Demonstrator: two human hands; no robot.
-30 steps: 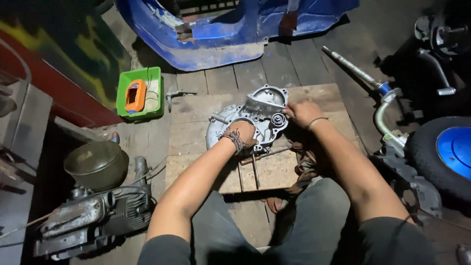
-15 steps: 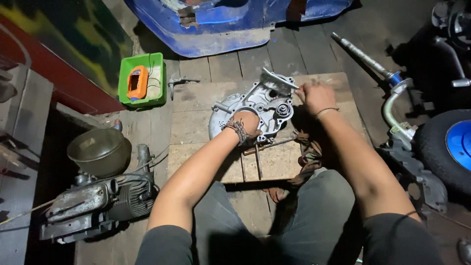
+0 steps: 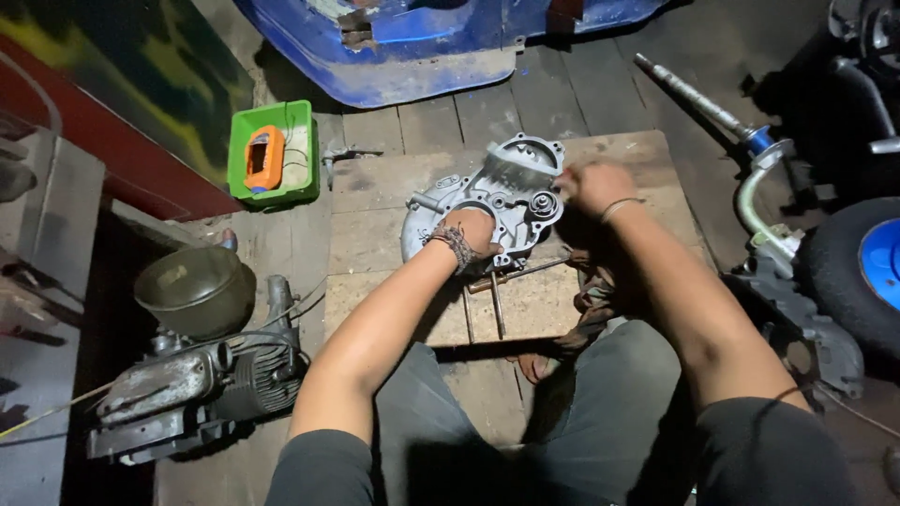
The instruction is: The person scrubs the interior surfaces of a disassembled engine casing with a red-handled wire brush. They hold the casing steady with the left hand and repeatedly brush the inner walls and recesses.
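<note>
Both hands point(image 3: 473, 230) point(image 3: 592, 185) rest on the engine casing point(image 3: 487, 201) between them.

Dim workshop, dark wooden plank floor point(image 3: 487, 103)

Left hand point(image 3: 473, 232): my forearm runs up from the lower centre of the frame; palm down, fingers curled, a braided band at the wrist. Right hand point(image 3: 592, 186): my arm reaches in from the lower right; fist closed just above centre frame, thin bangle at the wrist.
</note>
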